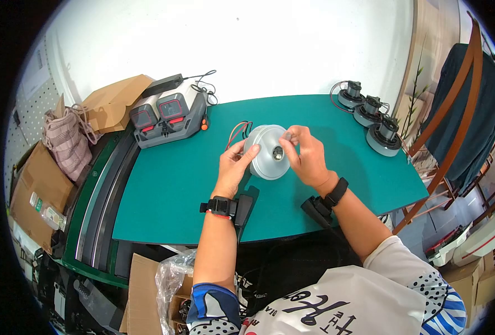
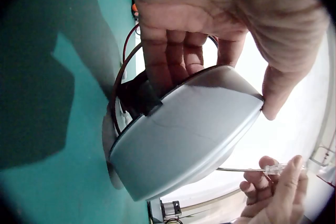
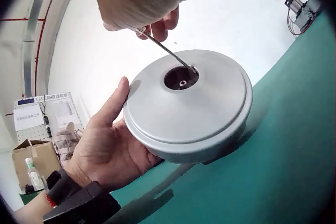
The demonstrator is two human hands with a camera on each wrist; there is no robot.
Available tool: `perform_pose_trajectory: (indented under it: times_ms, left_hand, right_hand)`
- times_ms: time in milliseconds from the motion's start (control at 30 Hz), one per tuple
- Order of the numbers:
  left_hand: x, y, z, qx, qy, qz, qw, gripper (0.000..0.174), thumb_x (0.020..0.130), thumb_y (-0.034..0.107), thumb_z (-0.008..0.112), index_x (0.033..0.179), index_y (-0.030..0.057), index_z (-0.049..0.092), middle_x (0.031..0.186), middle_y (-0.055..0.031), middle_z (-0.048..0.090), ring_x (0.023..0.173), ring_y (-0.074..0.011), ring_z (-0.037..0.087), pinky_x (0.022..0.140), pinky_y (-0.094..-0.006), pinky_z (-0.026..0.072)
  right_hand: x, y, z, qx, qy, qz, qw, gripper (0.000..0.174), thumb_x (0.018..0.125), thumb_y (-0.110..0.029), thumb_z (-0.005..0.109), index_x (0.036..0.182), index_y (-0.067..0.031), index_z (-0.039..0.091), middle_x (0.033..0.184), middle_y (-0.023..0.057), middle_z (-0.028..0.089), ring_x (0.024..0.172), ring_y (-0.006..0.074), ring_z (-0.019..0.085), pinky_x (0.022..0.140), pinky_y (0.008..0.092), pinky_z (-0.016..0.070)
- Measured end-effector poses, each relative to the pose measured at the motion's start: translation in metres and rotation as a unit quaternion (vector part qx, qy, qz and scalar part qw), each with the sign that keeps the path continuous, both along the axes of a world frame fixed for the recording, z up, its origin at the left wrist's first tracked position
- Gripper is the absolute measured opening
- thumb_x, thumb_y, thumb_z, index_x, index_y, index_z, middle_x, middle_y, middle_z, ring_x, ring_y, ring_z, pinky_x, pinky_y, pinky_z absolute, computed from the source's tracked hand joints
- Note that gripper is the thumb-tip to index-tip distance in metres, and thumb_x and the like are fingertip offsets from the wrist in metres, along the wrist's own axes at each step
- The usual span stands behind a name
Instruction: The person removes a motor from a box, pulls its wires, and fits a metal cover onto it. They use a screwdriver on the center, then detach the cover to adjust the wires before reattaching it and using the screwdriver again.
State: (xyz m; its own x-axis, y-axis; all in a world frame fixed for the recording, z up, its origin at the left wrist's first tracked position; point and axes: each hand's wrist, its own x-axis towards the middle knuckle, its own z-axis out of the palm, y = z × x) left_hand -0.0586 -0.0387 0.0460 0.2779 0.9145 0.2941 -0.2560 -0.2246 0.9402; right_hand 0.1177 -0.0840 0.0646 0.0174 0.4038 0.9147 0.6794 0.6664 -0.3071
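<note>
While left fingers (image 2: 177,56) clasp grey housing (image 3: 215,106) against thumb (image 2: 277,91), right fingers (image 2: 286,183) pinch screwdriver (image 3: 167,49)

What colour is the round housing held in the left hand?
The round housing is silver-grey, best seen in the right wrist view.

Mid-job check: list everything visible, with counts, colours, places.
Tabletop: 1, green, centre
Housing: 1, silver-grey, above tabletop
Screwdriver: 1, clear handle, at housing's opening
Motors: 3, black and grey, tabletop's far right
Battery station: 1, grey and white, tabletop's far left
Bag: 1, pinkish, left
Bottle: 1, clear and green, left
Cardboard boxes: several, brown, left and right
Cloth: 1, dark, right
Wristbands: 2, black, both wrists
Left grip: 1, bare, holding housing
Right grip: 1, bare, holding screwdriver
</note>
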Motion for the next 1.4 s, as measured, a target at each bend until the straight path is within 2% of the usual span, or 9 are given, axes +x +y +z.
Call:
perform_pose_trajectory:
  times_ms: [233,367,433,533,967,1067,1133,1233,1400]
  left_hand:
    - [0.001,0.003,-0.003,0.001,-0.012,-0.004,1.000,0.042,0.080,0.021,0.071,0.112,-0.0030,0.059,0.094,-0.0071,0.064,0.081,-0.0105,0.059,0.073,-0.0236,0.0476]
    - [0.000,0.005,-0.006,0.008,-0.012,-0.007,1.000,0.042,0.080,0.022,0.072,0.112,-0.0027,0.059,0.093,-0.0069,0.064,0.081,-0.0106,0.059,0.072,-0.0237,0.0476]
    - [-0.001,0.005,-0.006,0.015,0.027,-0.007,0.999,0.039,0.083,0.027,0.067,0.112,0.0016,0.060,0.094,-0.0028,0.063,0.082,-0.0091,0.058,0.072,-0.0233,0.0466]
    - [-0.001,0.002,-0.002,0.006,0.001,-0.006,1.000,0.043,0.080,0.023,0.072,0.112,-0.0018,0.060,0.091,-0.0067,0.064,0.080,-0.0107,0.059,0.071,-0.0238,0.0476]
    - [0.000,0.004,-0.003,0.009,0.007,0.005,1.000,0.044,0.079,0.024,0.072,0.112,-0.0026,0.060,0.092,-0.0075,0.064,0.080,-0.0112,0.059,0.071,-0.0241,0.0477]
    - [0.000,0.003,-0.003,0.017,0.019,0.002,1.000,0.038,0.083,0.026,0.068,0.111,0.0014,0.061,0.092,-0.0018,0.063,0.080,-0.0081,0.057,0.070,-0.0224,0.0458]
    - [0.000,0.003,-0.004,0.019,0.022,0.003,1.000,0.038,0.083,0.026,0.068,0.111,0.0014,0.061,0.092,-0.0018,0.063,0.079,-0.0078,0.057,0.070,-0.0221,0.0454]
    - [-0.001,0.002,-0.002,0.003,-0.004,-0.008,1.000,0.043,0.079,0.024,0.072,0.111,-0.0027,0.060,0.093,-0.0071,0.064,0.080,-0.0114,0.060,0.071,-0.0239,0.0478]
    - [0.000,0.002,-0.002,0.016,0.010,-0.003,1.000,0.041,0.081,0.025,0.070,0.111,-0.0006,0.060,0.092,-0.0044,0.063,0.079,-0.0095,0.058,0.070,-0.0235,0.0468]
  right_hand:
    - [-0.001,0.003,0.001,0.014,-0.046,-0.006,0.999,0.021,0.080,-0.014,0.066,0.093,-0.0034,0.052,0.072,0.0131,0.060,0.063,0.0284,0.060,0.055,0.0355,0.0471]
    - [-0.001,0.002,-0.003,-0.012,-0.029,-0.012,0.999,0.021,0.081,-0.014,0.065,0.094,-0.0040,0.052,0.073,0.0130,0.060,0.065,0.0280,0.061,0.056,0.0352,0.0481]
    - [-0.001,0.001,-0.003,-0.017,-0.010,-0.008,1.000,0.019,0.083,-0.015,0.064,0.093,-0.0045,0.052,0.074,0.0128,0.061,0.066,0.0269,0.062,0.057,0.0342,0.0494]
    - [-0.002,-0.002,-0.001,-0.049,0.012,0.001,0.999,0.019,0.084,-0.016,0.063,0.094,-0.0043,0.051,0.075,0.0123,0.062,0.067,0.0255,0.064,0.058,0.0330,0.0503]
    - [-0.003,-0.003,-0.003,-0.046,0.022,0.003,0.999,0.019,0.086,-0.014,0.062,0.095,-0.0035,0.049,0.074,0.0117,0.060,0.063,0.0240,0.062,0.057,0.0314,0.0495]
    - [-0.006,-0.002,-0.005,-0.057,0.062,0.019,0.996,0.018,0.087,-0.014,0.060,0.095,-0.0032,0.048,0.074,0.0108,0.059,0.061,0.0212,0.061,0.056,0.0304,0.0489]
    - [-0.009,-0.003,-0.004,-0.120,0.187,0.121,0.967,0.017,0.088,-0.014,0.059,0.095,-0.0030,0.048,0.075,0.0098,0.060,0.061,0.0186,0.060,0.056,0.0302,0.0486]
    - [-0.009,-0.006,0.003,-0.109,0.167,0.085,0.976,0.018,0.089,-0.015,0.058,0.096,-0.0028,0.047,0.075,0.0091,0.060,0.061,0.0172,0.060,0.056,0.0302,0.0484]
    - [-0.008,-0.007,0.005,-0.038,0.081,0.006,0.996,0.017,0.088,-0.014,0.059,0.095,-0.0033,0.048,0.076,0.0096,0.061,0.062,0.0208,0.061,0.056,0.0313,0.0487]
